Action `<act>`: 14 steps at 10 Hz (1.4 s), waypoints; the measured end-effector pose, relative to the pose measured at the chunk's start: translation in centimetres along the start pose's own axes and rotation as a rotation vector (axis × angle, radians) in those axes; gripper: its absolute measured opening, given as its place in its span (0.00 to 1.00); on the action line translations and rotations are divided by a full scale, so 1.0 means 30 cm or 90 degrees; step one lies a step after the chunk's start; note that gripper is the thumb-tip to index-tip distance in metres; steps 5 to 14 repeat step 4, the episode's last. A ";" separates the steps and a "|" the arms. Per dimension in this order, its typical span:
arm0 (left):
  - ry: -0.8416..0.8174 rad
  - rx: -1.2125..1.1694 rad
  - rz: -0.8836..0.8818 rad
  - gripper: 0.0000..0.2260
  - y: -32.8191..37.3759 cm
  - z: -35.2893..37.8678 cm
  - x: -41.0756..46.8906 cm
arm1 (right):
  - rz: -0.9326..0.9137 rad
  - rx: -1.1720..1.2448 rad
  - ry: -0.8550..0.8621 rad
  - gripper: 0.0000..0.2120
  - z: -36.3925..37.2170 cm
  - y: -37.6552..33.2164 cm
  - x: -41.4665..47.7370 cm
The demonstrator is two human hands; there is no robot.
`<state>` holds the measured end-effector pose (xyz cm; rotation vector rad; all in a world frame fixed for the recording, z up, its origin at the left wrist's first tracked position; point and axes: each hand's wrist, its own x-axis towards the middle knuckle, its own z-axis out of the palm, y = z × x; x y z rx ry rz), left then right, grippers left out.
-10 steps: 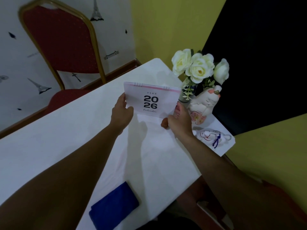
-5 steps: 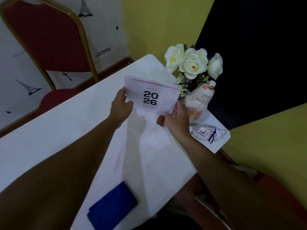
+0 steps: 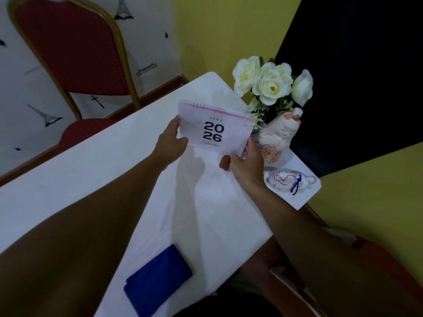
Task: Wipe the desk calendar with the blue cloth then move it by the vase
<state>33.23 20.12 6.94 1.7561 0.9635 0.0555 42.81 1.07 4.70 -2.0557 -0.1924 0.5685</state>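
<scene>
I'm looking down at the white table [image 3: 114, 179], and both hands are on the desk calendar [image 3: 214, 129] just above the centre of the frame. My left hand [image 3: 170, 143] grips its left edge, thumb on the front face and fingers curled behind. My right hand [image 3: 246, 164] pinches the lower right corner, thumb tip showing red below the card. The calendar faces me with "2026" in bold black and a pink strip under the wire binding along its top. Whether its base touches the table I cannot tell; a shadow falls on the tabletop right beneath it.

Just right of the calendar, at the table's far right corner, is the vase [image 3: 265, 110], dark and mostly hidden behind the calendar's top corner and a pale cat figurine [image 3: 280, 133]. White roses [image 3: 272, 84] rise from it in the upper right of the frame. A small white animal figurine [image 3: 289, 179] with a blue cord lies on the table beside my right wrist.

The blue cloth [image 3: 158, 282] lies folded at the bottom centre of the frame, on the near edge of the table, well apart from both hands. A red chair [image 3: 68, 46] with a gold frame stands in the upper left.
</scene>
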 end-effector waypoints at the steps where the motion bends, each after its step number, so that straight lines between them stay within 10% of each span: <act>1: -0.004 0.009 0.002 0.33 -0.002 -0.003 0.001 | -0.006 -0.018 -0.001 0.34 0.003 0.005 0.001; 14: -0.051 0.098 -0.044 0.38 -0.004 -0.033 0.004 | -0.013 0.014 0.005 0.39 0.009 0.003 -0.033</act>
